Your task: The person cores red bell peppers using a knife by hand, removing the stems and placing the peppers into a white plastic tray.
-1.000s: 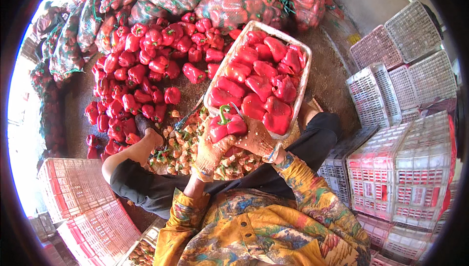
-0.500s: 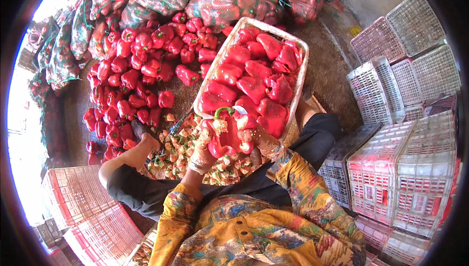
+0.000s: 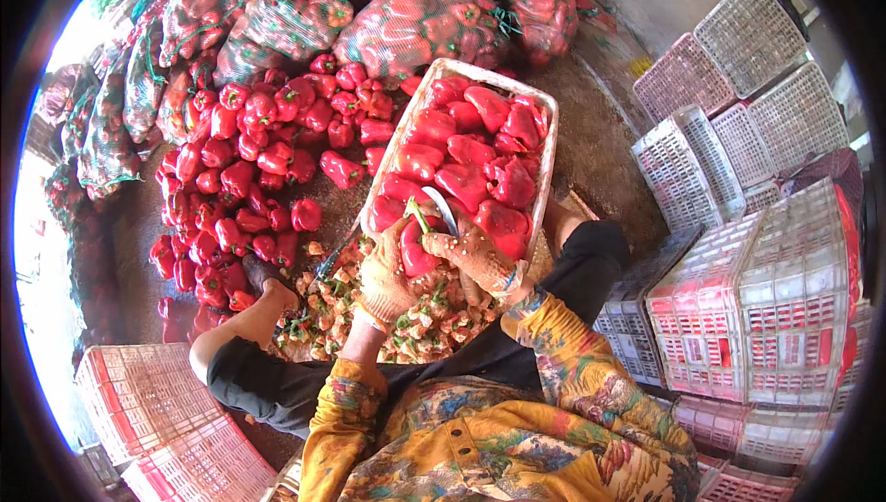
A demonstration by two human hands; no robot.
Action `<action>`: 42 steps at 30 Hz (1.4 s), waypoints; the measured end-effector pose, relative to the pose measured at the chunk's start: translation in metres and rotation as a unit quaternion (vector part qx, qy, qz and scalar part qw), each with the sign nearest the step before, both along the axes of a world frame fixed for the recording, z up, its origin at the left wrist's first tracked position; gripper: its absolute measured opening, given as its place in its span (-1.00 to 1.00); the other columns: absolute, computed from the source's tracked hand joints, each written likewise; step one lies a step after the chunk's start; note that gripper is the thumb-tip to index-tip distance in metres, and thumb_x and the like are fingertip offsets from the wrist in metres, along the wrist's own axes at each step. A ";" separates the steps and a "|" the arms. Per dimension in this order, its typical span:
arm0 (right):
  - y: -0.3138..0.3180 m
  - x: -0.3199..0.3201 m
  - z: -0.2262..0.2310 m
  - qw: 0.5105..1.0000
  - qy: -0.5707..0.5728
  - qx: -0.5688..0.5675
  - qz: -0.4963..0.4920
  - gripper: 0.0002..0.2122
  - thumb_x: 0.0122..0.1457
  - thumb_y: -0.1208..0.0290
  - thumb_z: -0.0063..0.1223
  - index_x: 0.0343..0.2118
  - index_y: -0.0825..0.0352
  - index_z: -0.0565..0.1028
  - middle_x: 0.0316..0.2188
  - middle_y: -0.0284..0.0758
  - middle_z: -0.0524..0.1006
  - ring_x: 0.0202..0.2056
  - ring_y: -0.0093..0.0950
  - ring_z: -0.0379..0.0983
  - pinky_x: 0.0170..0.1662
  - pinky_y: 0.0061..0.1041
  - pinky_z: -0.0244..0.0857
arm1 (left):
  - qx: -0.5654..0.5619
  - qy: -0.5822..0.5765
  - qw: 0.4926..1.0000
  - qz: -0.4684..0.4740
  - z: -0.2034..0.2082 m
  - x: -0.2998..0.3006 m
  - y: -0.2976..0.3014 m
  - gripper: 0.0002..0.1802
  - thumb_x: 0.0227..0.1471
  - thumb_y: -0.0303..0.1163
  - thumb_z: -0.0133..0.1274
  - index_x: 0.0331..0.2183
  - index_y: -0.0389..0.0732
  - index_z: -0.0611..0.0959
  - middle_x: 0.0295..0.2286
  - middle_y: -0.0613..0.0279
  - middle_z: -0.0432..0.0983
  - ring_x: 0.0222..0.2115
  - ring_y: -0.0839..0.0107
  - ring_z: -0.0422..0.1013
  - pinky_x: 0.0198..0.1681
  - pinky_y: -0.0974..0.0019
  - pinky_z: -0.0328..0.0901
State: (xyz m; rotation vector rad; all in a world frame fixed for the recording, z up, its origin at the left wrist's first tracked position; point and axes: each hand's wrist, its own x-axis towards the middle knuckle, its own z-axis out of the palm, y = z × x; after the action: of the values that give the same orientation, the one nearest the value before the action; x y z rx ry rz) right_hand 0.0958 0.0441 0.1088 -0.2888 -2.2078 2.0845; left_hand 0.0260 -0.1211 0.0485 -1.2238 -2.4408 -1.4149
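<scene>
My left hand (image 3: 386, 273), in a soiled knit glove, is closed around a red bell pepper (image 3: 418, 251). A green stem (image 3: 420, 217) sticks up from the top of that pepper. My right hand (image 3: 475, 257), also gloved, is closed on a small curved knife (image 3: 443, 209), its blade pointing up and away beside the stem; the fingertips meet the pepper's right side. The knife's handle is mostly hidden in the glove. Just beyond my hands stands a white crate (image 3: 551, 133) filled with red peppers (image 3: 469, 149), some of them cut open.
Loose red peppers (image 3: 249, 165) are heaped at the left, with filled mesh bags (image 3: 420, 29) behind. Cut-out cores and stems (image 3: 420, 327) lie between my legs. Stacked plastic crates (image 3: 752, 294) stand at the right, more crates (image 3: 175, 419) at the lower left.
The pepper, spread open between both hands before, now sits more closed in my left hand. The knife blade shows more, and my view has shifted slightly.
</scene>
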 end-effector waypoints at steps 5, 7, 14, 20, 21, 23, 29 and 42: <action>-0.009 0.002 -0.020 0.999 0.036 0.030 -0.010 -0.51 0.23 0.39 0.06 0.23 0.32 0.33 -0.03 -0.36 0.47 0.00 -0.54 0.35 0.10 -0.46 0.27 | 0.023 -0.071 0.997 -0.036 -0.009 0.012 -0.004 0.08 -0.16 0.14 0.38 0.22 -0.28 0.31 -0.02 -0.07 0.49 -0.03 0.04 0.50 0.00 0.09 0.41; -0.016 0.005 -0.027 0.999 0.020 -0.011 -0.030 -0.54 0.25 0.38 0.01 0.22 0.34 0.32 -0.10 -0.37 0.46 -0.09 -0.52 0.37 0.04 -0.45 0.30 | 0.152 -0.246 0.957 -0.031 0.000 0.026 0.000 -0.03 -0.18 -0.04 0.45 0.17 -0.24 0.38 0.00 -0.03 0.48 0.02 0.06 0.46 0.07 0.11 0.36; -0.015 0.013 -0.028 0.991 -0.042 -0.120 -0.049 -0.68 0.30 0.44 -0.09 0.09 0.35 0.36 -0.15 -0.27 0.50 -0.23 -0.43 0.47 -0.13 -0.42 0.40 | 0.307 -0.574 0.756 -0.064 -0.005 0.045 0.002 -0.40 0.02 -0.15 0.29 0.01 -0.22 0.49 -0.25 0.27 0.56 -0.28 0.46 0.51 -0.17 0.36 0.41; -0.035 0.020 -0.020 0.976 0.124 0.122 -0.128 -0.70 0.39 0.31 -0.14 0.10 0.33 0.35 -0.31 -0.31 0.60 -0.53 -0.50 0.42 -0.49 -0.51 0.32 | 0.468 -0.618 0.631 0.016 -0.024 0.042 -0.002 -0.37 0.14 0.01 0.17 0.11 -0.15 0.46 0.05 0.25 0.45 0.08 0.25 0.38 0.17 0.09 0.29; -0.039 0.028 -0.010 0.984 0.056 -0.026 -0.165 -0.70 0.39 0.29 -0.15 0.09 0.31 0.36 -0.31 -0.40 0.60 -0.55 -0.69 0.34 -0.54 -0.65 0.24 | 0.489 -0.615 0.619 0.005 -0.028 0.035 -0.007 -0.37 0.14 0.04 0.16 0.11 -0.12 0.45 0.07 0.24 0.43 0.12 0.20 0.35 0.15 -0.02 0.34; -0.043 0.037 0.002 0.972 0.061 -0.135 -0.184 -0.68 0.40 0.29 -0.12 0.13 0.29 0.34 -0.26 -0.39 0.59 -0.49 -0.63 0.41 -0.51 -0.62 0.29 | 0.519 -0.584 0.624 0.017 -0.015 0.025 -0.019 -0.34 0.14 0.05 0.15 0.14 -0.10 0.42 0.10 0.22 0.40 0.15 0.15 0.33 0.11 -0.11 0.37; -0.019 0.063 -0.038 0.903 0.047 0.425 0.034 -0.62 0.20 0.10 0.20 -0.08 0.29 0.55 -0.32 -0.11 0.62 -0.26 -0.10 0.58 -0.24 -0.26 0.43 | 0.566 -0.506 0.650 0.044 -0.020 -0.001 -0.051 -0.52 0.17 -0.12 0.14 0.04 -0.16 0.51 0.02 0.27 0.46 0.06 0.23 0.38 0.09 -0.11 0.36; 0.118 0.055 0.000 0.836 0.115 -0.235 -0.483 -0.74 0.27 0.16 0.15 -0.10 0.20 0.53 -0.40 -0.44 0.60 -0.66 -0.75 0.24 -0.65 -0.67 0.18 | 0.332 -0.418 0.843 0.063 0.039 -0.026 0.096 -0.21 -0.06 -0.46 0.28 0.21 -0.16 0.34 0.01 0.22 0.41 -0.01 0.33 0.39 0.04 0.22 0.38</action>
State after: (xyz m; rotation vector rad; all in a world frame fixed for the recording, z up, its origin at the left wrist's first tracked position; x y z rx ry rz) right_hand 0.1503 0.1620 0.1085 -0.9001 -0.9814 1.8202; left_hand -0.0004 -0.0253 0.0870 -0.2850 -1.9225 -2.8235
